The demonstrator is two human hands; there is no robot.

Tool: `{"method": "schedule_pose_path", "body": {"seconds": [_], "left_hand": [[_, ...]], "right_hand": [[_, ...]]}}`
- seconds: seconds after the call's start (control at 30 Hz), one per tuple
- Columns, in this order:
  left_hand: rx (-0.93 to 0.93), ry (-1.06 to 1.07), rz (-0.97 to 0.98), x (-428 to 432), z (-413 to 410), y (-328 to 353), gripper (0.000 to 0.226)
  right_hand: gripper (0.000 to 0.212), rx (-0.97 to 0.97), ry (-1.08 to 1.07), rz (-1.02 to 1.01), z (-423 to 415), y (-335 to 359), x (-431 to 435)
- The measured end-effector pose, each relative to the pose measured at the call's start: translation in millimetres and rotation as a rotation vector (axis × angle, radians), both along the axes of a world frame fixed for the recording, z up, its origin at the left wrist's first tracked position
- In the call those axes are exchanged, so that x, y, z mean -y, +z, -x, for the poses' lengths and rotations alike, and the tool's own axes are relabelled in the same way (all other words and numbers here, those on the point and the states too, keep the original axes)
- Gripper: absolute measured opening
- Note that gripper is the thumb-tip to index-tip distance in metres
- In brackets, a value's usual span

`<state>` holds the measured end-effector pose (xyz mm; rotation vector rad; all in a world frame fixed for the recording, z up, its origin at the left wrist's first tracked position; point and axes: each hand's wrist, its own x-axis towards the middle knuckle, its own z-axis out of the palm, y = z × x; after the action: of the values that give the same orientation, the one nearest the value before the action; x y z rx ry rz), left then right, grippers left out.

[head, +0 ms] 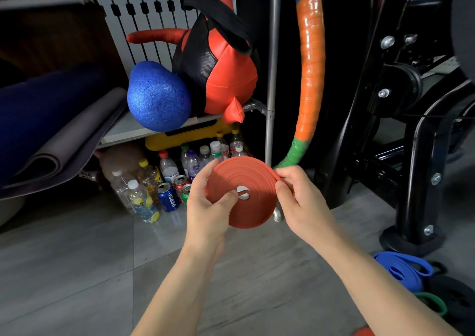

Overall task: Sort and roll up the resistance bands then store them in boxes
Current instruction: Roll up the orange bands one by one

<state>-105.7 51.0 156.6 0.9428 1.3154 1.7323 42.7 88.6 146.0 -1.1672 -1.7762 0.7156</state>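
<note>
Head view, red rolled band (252, 207) at centre frame, up off the grey floor (77, 258), left hand (208, 207) fingers clamped round its left side, right hand (302, 202) fingers pinching its right rim, blue band (403, 268) and green band (435, 306) heaped lower right.

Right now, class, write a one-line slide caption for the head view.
Left hand and right hand grip a coiled red resistance band; blue band and green band lie lower right.
</note>
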Motion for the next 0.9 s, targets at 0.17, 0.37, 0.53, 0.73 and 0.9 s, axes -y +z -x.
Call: {"method": "schedule_pose_path", "body": {"seconds": [0.17, 0.37, 0.53, 0.73, 0.9], "left_hand": [[0.020, -0.007, 0.026, -1.4, 2.5, -5.2, 0.063], [0.013, 0.021, 0.122, 4.7, -29.7, -21.2, 0.058], [-0.030, -0.085, 0.207, 6.9, -58.0, -40.8, 0.056], [-0.118, -0.246, 0.469, 34.0, -95.9, -102.0, 0.060], [-0.141, -0.259, 0.677, 102.0, -115.7, -183.7, 0.063]], "right_hand": [[0.025, -0.037, -0.075, -0.046, -1.3, 1.0, -2.9], [0.034, 0.345, -0.158, 0.038, -12.8, 4.4, 15.4], [0.017, 0.373, -0.037, 0.224, -58.9, -10.2, 27.0], [0.018, -0.187, -0.217, 0.574, -116.1, -90.9, 79.0], [0.015, -0.004, -0.149, 0.709, -143.9, -174.7, 139.6]]}}
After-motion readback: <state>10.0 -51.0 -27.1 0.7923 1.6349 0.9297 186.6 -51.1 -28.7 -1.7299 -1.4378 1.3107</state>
